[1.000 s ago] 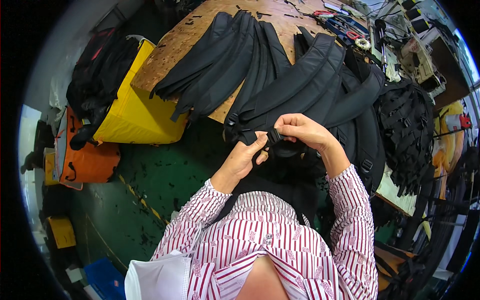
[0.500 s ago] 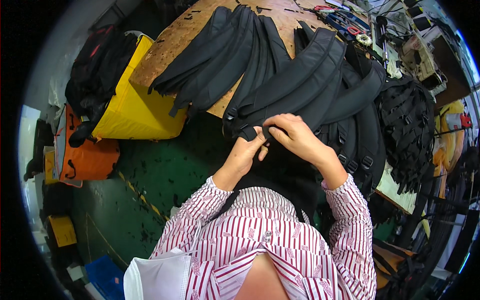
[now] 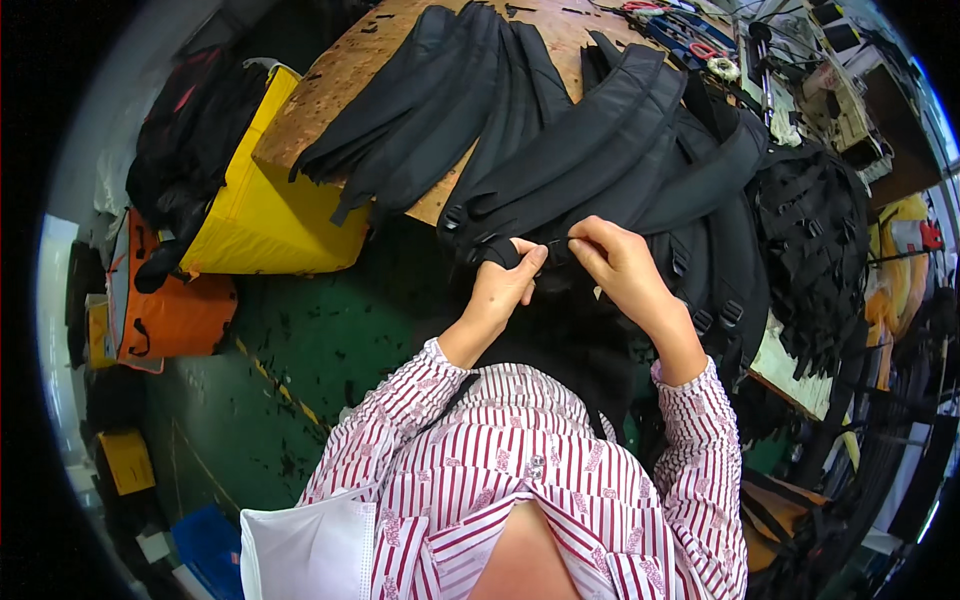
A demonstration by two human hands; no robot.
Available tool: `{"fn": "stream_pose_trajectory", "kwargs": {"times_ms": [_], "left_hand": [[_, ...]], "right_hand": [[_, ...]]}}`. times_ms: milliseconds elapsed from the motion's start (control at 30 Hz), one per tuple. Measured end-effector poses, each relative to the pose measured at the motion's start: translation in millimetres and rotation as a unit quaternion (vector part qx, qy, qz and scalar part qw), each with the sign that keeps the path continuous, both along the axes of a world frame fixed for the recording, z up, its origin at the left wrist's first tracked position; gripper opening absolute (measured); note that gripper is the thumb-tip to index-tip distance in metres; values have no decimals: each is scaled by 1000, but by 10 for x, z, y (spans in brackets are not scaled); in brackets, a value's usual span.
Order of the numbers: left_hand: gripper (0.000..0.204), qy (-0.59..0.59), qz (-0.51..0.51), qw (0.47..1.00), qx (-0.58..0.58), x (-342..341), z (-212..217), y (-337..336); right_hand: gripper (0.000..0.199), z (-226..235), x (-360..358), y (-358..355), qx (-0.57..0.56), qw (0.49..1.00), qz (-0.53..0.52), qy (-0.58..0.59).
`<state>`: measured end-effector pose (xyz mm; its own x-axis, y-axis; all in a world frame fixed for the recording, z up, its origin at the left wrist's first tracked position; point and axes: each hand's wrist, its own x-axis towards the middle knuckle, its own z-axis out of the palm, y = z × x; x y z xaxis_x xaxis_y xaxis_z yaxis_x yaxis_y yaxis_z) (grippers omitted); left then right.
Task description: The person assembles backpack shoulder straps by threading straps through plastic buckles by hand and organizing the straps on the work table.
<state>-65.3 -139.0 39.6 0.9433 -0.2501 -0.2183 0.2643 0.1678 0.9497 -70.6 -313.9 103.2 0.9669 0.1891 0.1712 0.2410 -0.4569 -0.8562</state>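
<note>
Padded black shoulder straps (image 3: 590,130) lie heaped over the near edge of a wooden table (image 3: 330,110). Just below them, my left hand (image 3: 500,290) is closed on a black webbing strap (image 3: 497,253), thumb pressed along it. A short way to the right, my right hand (image 3: 630,268) pinches the end of a thin black strip. This strip spans the small gap between my fingertips; whether it belongs to the same webbing I cannot tell. Black plastic buckles (image 3: 732,312) hang on strap ends to the right of my right hand.
A yellow fabric bin (image 3: 270,240) and an orange bag (image 3: 180,318) stand at the left. Many buckled black straps (image 3: 810,260) hang at the right. Red-handled scissors (image 3: 705,48) lie among tools at the back right. Black scraps litter the green floor (image 3: 290,380).
My hands were close together at the black webbing. Now they are farther apart: the right has shifted right, the left slightly right, with the thin strip drawn out between them.
</note>
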Motion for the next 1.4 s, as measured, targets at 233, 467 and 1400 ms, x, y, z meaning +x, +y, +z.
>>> {"fn": "stream_pose_trajectory", "kwargs": {"times_ms": [233,467,1400], "left_hand": [[23,-41,20,998,37,-41,-74,-23],[20,-163,51,978,118,-102,-185,-44],[12,-69,30,995,71,-5,-111,296]], "right_hand": [[11,-51,-21,35,-97,994,9,-42],[11,-167,-7,111,-137,989,28,-44],[40,-116,-53,-70,-332,912,94,-221]]}}
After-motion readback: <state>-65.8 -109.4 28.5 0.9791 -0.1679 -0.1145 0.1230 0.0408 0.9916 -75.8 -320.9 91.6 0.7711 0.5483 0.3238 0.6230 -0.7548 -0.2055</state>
